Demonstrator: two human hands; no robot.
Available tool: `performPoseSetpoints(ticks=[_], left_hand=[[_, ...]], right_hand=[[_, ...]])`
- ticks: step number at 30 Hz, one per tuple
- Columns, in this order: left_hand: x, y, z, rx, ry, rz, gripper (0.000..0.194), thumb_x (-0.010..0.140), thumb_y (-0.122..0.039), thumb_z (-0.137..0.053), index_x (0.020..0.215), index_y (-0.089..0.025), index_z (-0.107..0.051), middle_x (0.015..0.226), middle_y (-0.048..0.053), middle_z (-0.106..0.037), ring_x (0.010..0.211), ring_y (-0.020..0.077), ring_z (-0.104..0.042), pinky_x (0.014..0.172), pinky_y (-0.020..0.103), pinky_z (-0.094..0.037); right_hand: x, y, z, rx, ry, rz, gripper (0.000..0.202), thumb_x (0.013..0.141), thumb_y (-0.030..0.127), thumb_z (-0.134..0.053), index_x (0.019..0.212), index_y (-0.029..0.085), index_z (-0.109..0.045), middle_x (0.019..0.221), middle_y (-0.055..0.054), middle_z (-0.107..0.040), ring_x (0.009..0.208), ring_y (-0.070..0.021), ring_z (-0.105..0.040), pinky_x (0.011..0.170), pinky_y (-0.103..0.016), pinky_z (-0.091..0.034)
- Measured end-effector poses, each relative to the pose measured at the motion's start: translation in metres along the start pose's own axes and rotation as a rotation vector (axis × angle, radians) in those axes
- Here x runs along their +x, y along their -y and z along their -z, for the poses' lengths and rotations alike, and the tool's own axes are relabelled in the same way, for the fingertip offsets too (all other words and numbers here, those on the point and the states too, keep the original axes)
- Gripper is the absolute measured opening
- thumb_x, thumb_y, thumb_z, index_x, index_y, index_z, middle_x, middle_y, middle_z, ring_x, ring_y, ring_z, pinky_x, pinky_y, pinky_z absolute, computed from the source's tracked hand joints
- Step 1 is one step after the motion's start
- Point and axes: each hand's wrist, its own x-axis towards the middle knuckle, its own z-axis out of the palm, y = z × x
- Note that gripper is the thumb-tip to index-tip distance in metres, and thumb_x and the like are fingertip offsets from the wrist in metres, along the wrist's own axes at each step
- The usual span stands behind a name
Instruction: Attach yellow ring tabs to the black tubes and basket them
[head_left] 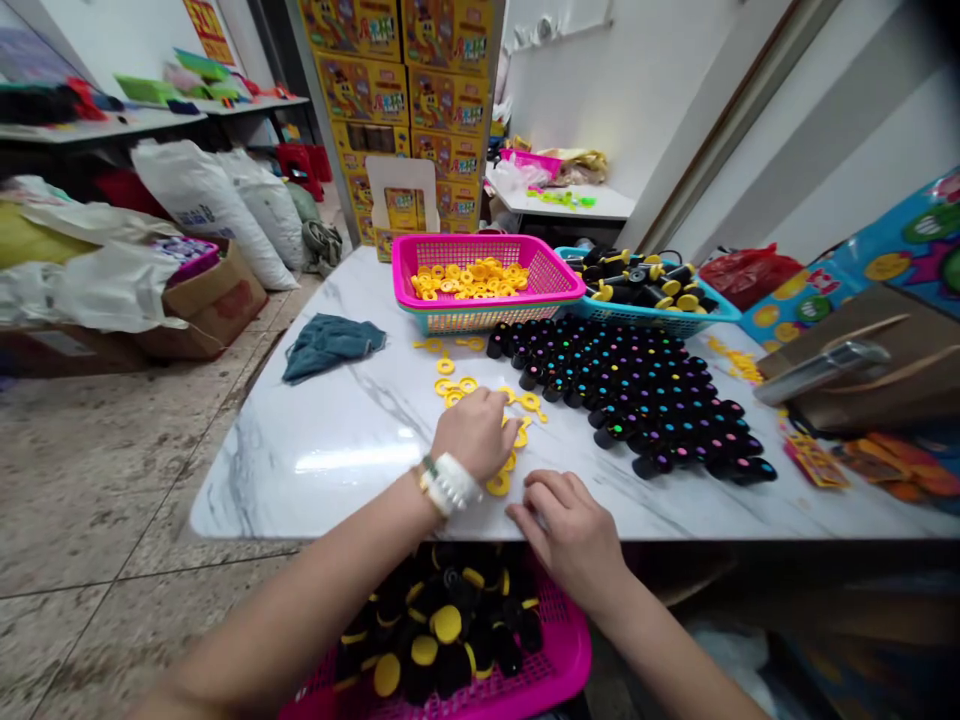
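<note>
My left hand (474,432), with a white band at its wrist, is over loose yellow plastic rings with short tabs (498,485) on the marble-patterned table. Its fingers are curled together; whatever is in them is hidden. Close to the table's front edge, my right hand (576,532) rests with bent fingers and the thumb apart, and nothing shows between them. To the right stand rows of small black cylinders (637,385) with coloured dots on top. Below the table edge, a pink basket (574,655) holds black pieces with yellow discs (448,624).
Behind the rings, a pink basket (487,241) of yellow rings sits over a blue one. A blue basket (712,312) of black-and-yellow pieces stands beside it. A dark teal cloth (330,345) lies left; a paper bag (847,350) stands right. Yellow boxes (446,95) are stacked behind.
</note>
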Motion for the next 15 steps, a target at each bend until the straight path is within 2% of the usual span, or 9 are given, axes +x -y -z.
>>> performPoseSetpoints(ticks=[3,5,7,10,12,15], left_hand=[[0.049,-0.007,-0.015,-0.06,0.015,0.069,0.044,0.083,-0.052,-0.058,0.109,-0.017,-0.06,0.102,0.009,-0.063,0.093,0.0231,-0.062,0.077,0.032,-0.049],[0.073,-0.01,-0.026,-0.063,0.037,0.097,0.047,0.08,-0.054,-0.061,0.108,-0.017,-0.061,0.104,0.009,-0.063,0.093,0.0244,-0.062,0.074,0.033,-0.049],[0.085,-0.012,-0.034,-0.072,0.04,0.107,0.042,0.08,-0.05,-0.062,0.107,-0.019,-0.062,0.105,0.008,-0.062,0.093,0.0237,-0.062,0.072,0.032,-0.048],[0.081,-0.011,-0.035,-0.11,0.006,0.09,0.03,0.08,-0.038,-0.062,0.103,-0.02,-0.064,0.103,0.007,-0.062,0.09,0.0208,-0.062,0.073,0.03,-0.048],[0.067,-0.01,-0.028,-0.154,-0.027,0.039,0.025,0.079,-0.033,-0.062,0.098,-0.018,-0.064,0.099,0.006,-0.062,0.087,0.0197,-0.061,0.075,0.03,-0.048],[0.044,-0.011,-0.015,-0.242,-0.069,-0.078,0.023,0.076,-0.033,-0.064,0.092,-0.016,-0.064,0.091,0.005,-0.063,0.084,0.0187,-0.061,0.077,0.03,-0.048]], right_hand=[[0.0,0.002,-0.002,0.045,0.016,-0.121,0.015,0.089,0.033,-0.061,0.083,0.019,-0.056,0.082,-0.005,-0.062,0.076,-0.0198,-0.059,0.068,-0.03,-0.046],[0.004,0.005,-0.003,0.054,0.022,-0.177,0.025,0.086,0.041,-0.064,0.096,0.018,-0.058,0.088,-0.005,-0.063,0.079,-0.0201,-0.06,0.068,-0.029,-0.046],[0.01,0.007,-0.004,0.018,0.036,-0.182,0.029,0.085,0.042,-0.064,0.102,0.019,-0.06,0.094,-0.006,-0.063,0.082,-0.0204,-0.062,0.07,-0.029,-0.047],[0.015,0.004,-0.002,-0.03,0.071,-0.152,0.009,0.088,0.029,-0.059,0.09,0.021,-0.063,0.09,-0.005,-0.062,0.082,-0.0191,-0.061,0.07,-0.027,-0.045],[0.015,-0.002,0.004,-0.019,0.085,-0.166,0.006,0.087,0.022,-0.056,0.084,0.021,-0.062,0.089,-0.004,-0.062,0.079,-0.0183,-0.061,0.068,-0.027,-0.045],[0.015,-0.006,0.008,0.042,0.076,-0.199,0.008,0.086,0.026,-0.057,0.088,0.02,-0.062,0.087,-0.005,-0.063,0.074,-0.018,-0.06,0.068,-0.029,-0.046]])
